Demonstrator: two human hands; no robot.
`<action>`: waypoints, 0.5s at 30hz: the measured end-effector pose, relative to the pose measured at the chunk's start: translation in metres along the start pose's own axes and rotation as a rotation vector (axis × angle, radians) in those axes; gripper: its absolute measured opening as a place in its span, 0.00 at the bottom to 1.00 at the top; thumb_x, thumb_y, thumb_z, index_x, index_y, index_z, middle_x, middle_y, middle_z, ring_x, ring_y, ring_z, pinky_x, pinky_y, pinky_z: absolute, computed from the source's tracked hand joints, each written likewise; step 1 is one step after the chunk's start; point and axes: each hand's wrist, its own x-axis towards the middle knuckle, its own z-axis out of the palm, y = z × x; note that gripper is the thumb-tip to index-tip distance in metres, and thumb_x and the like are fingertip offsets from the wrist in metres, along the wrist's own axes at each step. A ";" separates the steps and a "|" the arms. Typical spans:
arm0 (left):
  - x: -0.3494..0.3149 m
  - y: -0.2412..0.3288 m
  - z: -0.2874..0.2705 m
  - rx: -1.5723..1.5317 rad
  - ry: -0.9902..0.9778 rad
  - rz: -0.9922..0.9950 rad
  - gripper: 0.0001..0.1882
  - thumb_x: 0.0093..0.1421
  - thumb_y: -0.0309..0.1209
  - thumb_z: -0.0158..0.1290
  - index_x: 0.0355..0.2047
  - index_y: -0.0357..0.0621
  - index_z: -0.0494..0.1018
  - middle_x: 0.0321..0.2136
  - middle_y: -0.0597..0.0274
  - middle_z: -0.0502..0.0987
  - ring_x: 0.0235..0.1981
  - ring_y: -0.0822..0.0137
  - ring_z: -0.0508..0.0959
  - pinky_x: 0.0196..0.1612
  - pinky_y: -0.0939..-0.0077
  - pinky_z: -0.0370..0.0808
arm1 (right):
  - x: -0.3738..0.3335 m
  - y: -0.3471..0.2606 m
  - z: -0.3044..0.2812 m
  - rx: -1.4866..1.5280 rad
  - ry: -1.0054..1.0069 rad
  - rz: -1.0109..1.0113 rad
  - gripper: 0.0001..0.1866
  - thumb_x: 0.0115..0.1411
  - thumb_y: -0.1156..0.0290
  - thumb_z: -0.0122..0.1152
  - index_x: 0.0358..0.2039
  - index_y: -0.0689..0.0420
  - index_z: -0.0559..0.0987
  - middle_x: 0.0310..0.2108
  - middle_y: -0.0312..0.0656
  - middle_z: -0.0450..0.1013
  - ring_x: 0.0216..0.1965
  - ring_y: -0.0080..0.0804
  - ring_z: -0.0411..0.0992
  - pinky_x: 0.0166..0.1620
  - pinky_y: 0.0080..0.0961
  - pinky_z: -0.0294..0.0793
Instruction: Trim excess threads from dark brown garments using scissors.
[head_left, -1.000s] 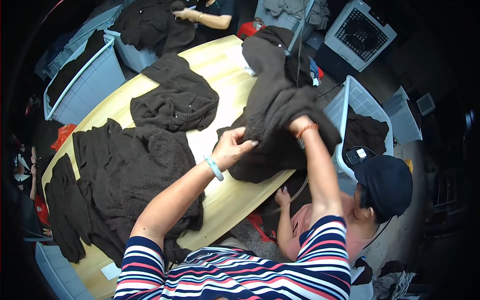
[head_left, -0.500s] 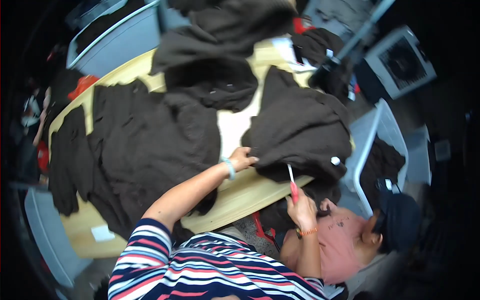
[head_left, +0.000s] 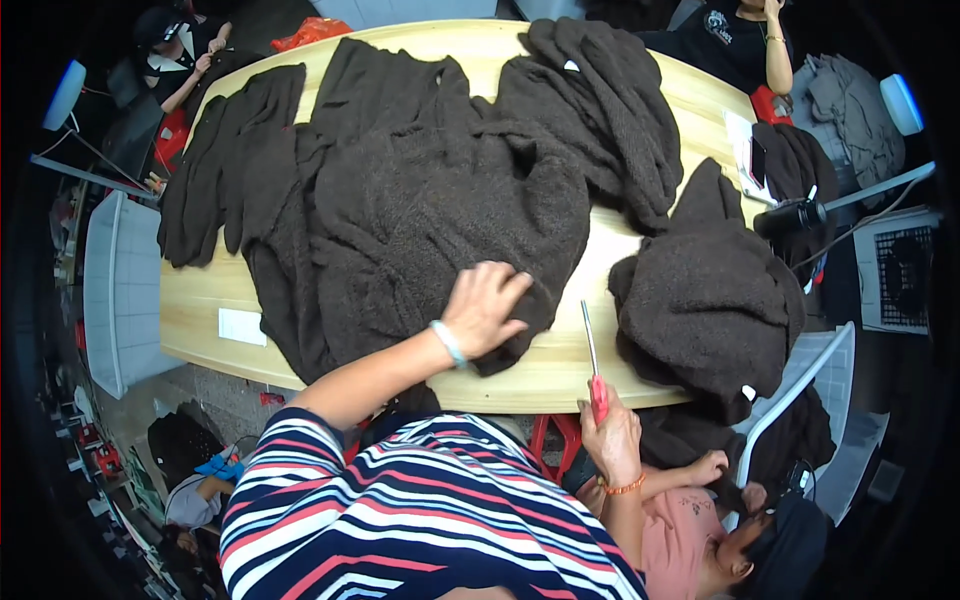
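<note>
Dark brown knitted garments (head_left: pixel 440 210) lie in a wide heap across the left and middle of the table (head_left: pixel 480 395). My left hand (head_left: pixel 487 308) rests on the front right of that heap, fingers spread and palm down. In my right hand (head_left: pixel 611 440), at the table's front edge, is a red-handled tool (head_left: pixel 592 350) with a thin metal shaft pointing away from me. Its tip is over bare tabletop, apart from the cloth. To the right of the tip sits another bunched brown garment (head_left: pixel 705 300) with a small white tag.
A person in a pink top (head_left: pixel 685 535) sits close by my right arm. Pale plastic bins stand at the left (head_left: pixel 112 295) and right (head_left: pixel 800 385). A lamp arm with a black cylinder (head_left: pixel 790 218) reaches in at the right. Other people sit across the table.
My view has swung round. My left hand has left the right-hand garment and now lies on the heap. The tool's tip has come away from that garment. The garment blurred at the back now lies still.
</note>
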 end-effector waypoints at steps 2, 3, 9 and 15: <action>-0.018 -0.018 0.004 0.150 -0.029 -0.022 0.42 0.44 0.41 0.69 0.59 0.46 0.65 0.53 0.49 0.67 0.55 0.50 0.66 0.54 0.55 0.63 | 0.011 -0.004 0.001 -0.013 0.024 -0.051 0.18 0.60 0.66 0.58 0.50 0.55 0.73 0.28 0.59 0.76 0.33 0.61 0.75 0.39 0.51 0.74; -0.024 -0.026 0.012 0.224 -0.041 -0.004 0.44 0.43 0.42 0.69 0.60 0.47 0.64 0.54 0.47 0.66 0.56 0.49 0.66 0.54 0.53 0.62 | 0.017 -0.005 0.000 -0.013 0.021 -0.065 0.18 0.60 0.66 0.58 0.50 0.55 0.73 0.28 0.59 0.76 0.32 0.61 0.75 0.39 0.51 0.74; -0.026 -0.052 0.018 0.046 0.098 0.029 0.20 0.42 0.19 0.54 0.39 0.43 0.75 0.40 0.57 0.75 0.48 0.55 0.74 0.46 0.65 0.70 | 0.048 -0.017 0.001 -0.076 0.018 -0.116 0.17 0.61 0.63 0.57 0.49 0.55 0.73 0.26 0.59 0.76 0.31 0.61 0.75 0.38 0.52 0.74; -0.019 -0.111 -0.113 -0.494 0.815 -0.416 0.14 0.56 0.18 0.52 0.43 0.36 0.74 0.36 0.63 0.79 0.38 0.72 0.77 0.45 0.77 0.74 | 0.056 -0.008 0.001 -0.029 0.084 -0.111 0.14 0.59 0.68 0.60 0.44 0.58 0.75 0.25 0.50 0.77 0.31 0.51 0.78 0.38 0.41 0.75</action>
